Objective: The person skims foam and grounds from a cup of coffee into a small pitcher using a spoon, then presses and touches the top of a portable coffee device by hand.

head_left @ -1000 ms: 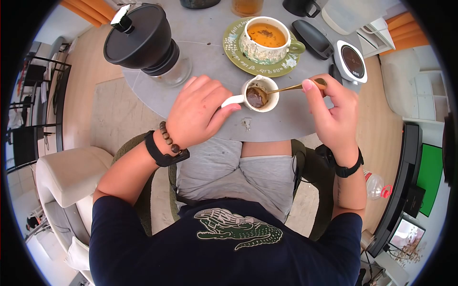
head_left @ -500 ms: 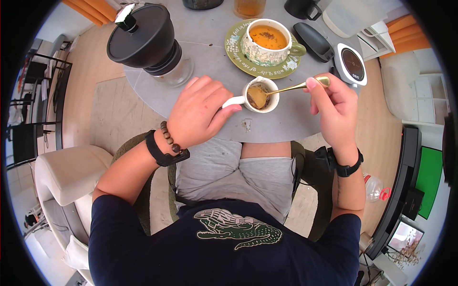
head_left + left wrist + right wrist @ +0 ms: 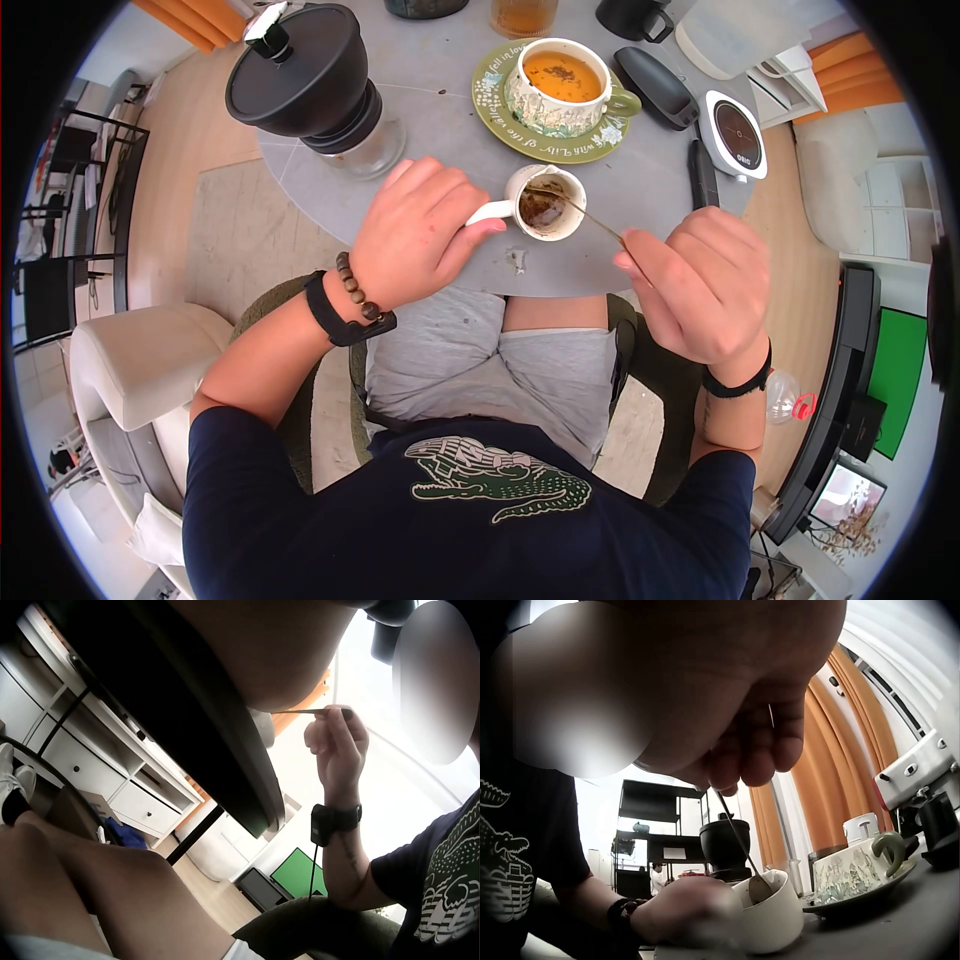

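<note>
My left hand (image 3: 420, 230) holds the handle of a small white cup (image 3: 572, 214) near the table's front edge, thumb lying along it. Dark brown residue (image 3: 540, 210) coats the cup's inside. Between the thumb and fingers of my right hand (image 3: 700, 285) is the thin handle of a gold spoon (image 3: 597, 222), which slants down into the cup. The right wrist view shows the spoon's bowl (image 3: 760, 889) at the cup's inner wall. Beyond the cup, a decorated mug of orange-brown liquid (image 3: 562, 77) sits on a green saucer (image 3: 490, 110).
A black-topped grinder (image 3: 300, 75) with a glass base stands at the left. To the right lie a dark elongated case (image 3: 655, 87), a white round-faced device (image 3: 735, 135) and a black handle-like object (image 3: 703, 178). A black mug (image 3: 637, 18) is farther back.
My right hand has lowered toward me and turned, so the spoon's handle now slopes toward the lower right. Its bowl has shifted within the cup. The left hand stays on the cup handle.
</note>
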A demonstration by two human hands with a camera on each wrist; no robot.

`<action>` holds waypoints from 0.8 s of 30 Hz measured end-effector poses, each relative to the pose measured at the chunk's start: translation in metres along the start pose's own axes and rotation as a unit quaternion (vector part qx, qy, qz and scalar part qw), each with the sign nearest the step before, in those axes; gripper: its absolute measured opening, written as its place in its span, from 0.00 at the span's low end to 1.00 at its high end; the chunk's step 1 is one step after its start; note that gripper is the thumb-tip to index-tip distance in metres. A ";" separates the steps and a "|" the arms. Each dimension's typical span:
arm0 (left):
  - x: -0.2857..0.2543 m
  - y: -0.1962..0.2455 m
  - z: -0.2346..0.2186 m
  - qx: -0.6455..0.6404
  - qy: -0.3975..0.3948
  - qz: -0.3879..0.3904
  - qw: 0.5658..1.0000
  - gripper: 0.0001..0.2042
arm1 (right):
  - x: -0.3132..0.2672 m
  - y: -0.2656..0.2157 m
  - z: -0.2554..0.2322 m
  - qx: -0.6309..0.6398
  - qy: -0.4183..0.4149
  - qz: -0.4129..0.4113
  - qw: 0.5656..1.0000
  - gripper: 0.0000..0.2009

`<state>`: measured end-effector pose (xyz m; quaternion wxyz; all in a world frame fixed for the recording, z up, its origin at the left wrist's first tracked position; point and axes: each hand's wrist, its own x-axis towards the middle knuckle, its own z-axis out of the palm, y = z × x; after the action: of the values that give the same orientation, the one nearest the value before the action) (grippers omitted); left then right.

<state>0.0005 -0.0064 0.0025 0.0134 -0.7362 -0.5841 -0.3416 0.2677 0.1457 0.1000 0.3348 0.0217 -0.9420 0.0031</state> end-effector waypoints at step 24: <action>0.000 0.001 0.001 0.010 0.008 0.003 1.000 0.10 | -0.001 0.003 0.006 0.112 -0.034 0.137 0.984 0.04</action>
<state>0.0014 -0.0067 0.0019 0.0267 -0.7351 -0.5852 -0.3413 0.2641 0.1487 0.0948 0.2945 -0.0699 -0.9406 0.1540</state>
